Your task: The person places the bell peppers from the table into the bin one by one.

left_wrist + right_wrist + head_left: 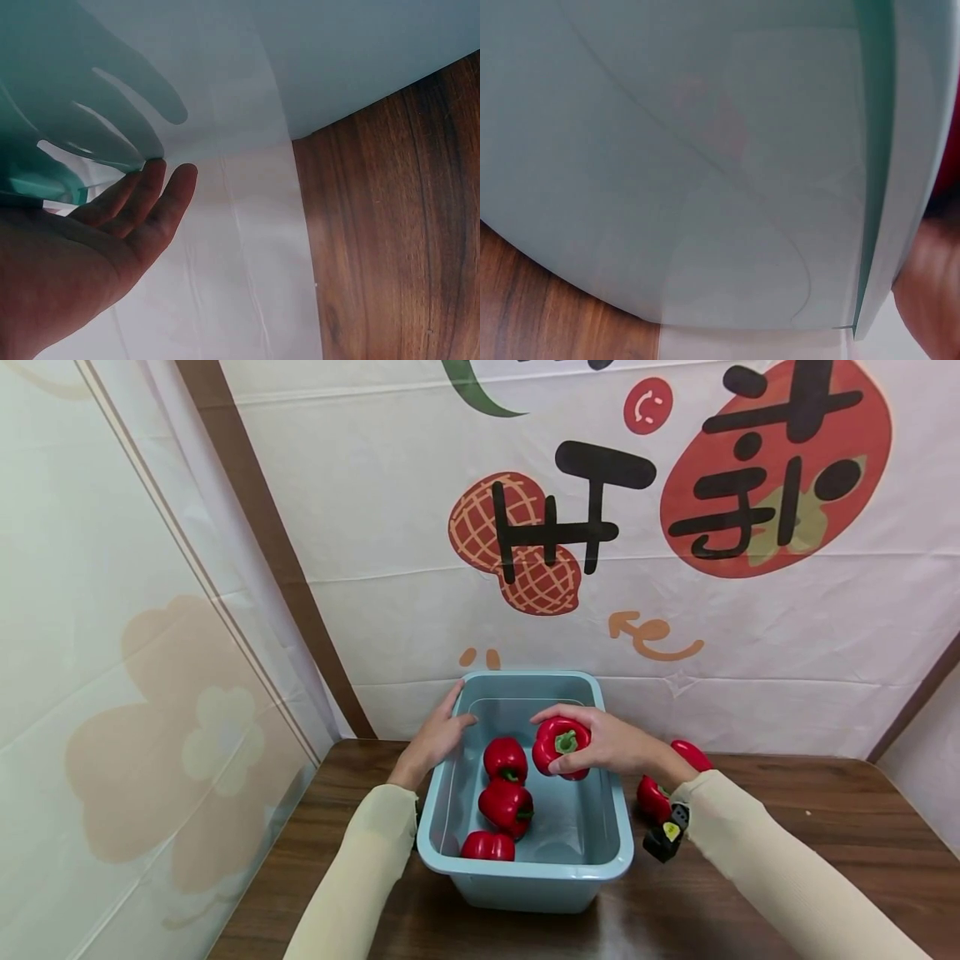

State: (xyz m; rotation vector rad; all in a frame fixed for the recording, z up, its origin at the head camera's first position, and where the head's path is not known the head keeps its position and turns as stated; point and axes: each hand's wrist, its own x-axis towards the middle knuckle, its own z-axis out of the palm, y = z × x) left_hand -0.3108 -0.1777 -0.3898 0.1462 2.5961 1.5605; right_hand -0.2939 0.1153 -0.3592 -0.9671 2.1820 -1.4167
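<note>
The right hand [611, 745] holds a red pepper [561, 746] above the blue tub [525, 881]; the left hand [437, 737], fingers relaxed, steadies its rim. If released high, the pepper may bounce out (the worktop [825, 827] is slippery).

Both arms reach forward in pale sleeves. The left hand [435, 742] lies flat with its fingers [154, 199] straight and spread, thumb apart. The right hand [607, 745] hovers palm down, its fingers curled in a closed grip, wrist level.
</note>
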